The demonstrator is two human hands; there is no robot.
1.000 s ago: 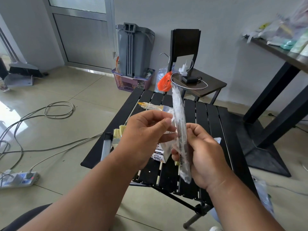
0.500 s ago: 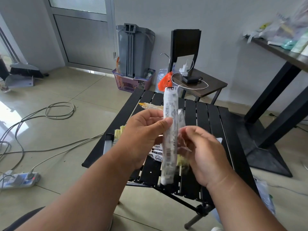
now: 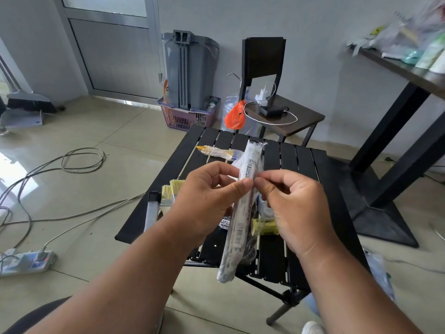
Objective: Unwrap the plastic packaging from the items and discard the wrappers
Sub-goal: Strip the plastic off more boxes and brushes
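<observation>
We hold a long wrapped item [image 3: 240,213] in clear printed plastic above the black slatted bench [image 3: 303,162], standing nearly upright with its top leaning slightly to the right and its lower end hanging past the near edge of the bench. Our left hand [image 3: 204,201] pinches the wrapper about a third of the way down from its top, thumb pressed against its near face and fingers curled behind it. Our right hand [image 3: 293,206] meets it at the same height from the right, thumb and forefinger pinching the plastic just beside the left thumb, the other fingers curled in. On the bench behind the hands lies another wrapped item [image 3: 218,151] with a yellow tip, toward the far left. Two pale-bristled brushes [image 3: 172,191] sit at the left edge beside a grey bar [image 3: 151,210], and a small yellow-green wrapped piece [image 3: 263,227] lies just right of the held wrapper. Beyond the bench stands a dark chair [image 3: 284,112] carrying a charger and a white cable, with an orange bag [image 3: 234,115] hanging at its left. Farther left, a grey bin [image 3: 190,68] stands in a purple basket [image 3: 187,118] against the wall. Cables [image 3: 79,160] loop over the tiled floor at left, running to a power strip [image 3: 26,261].
</observation>
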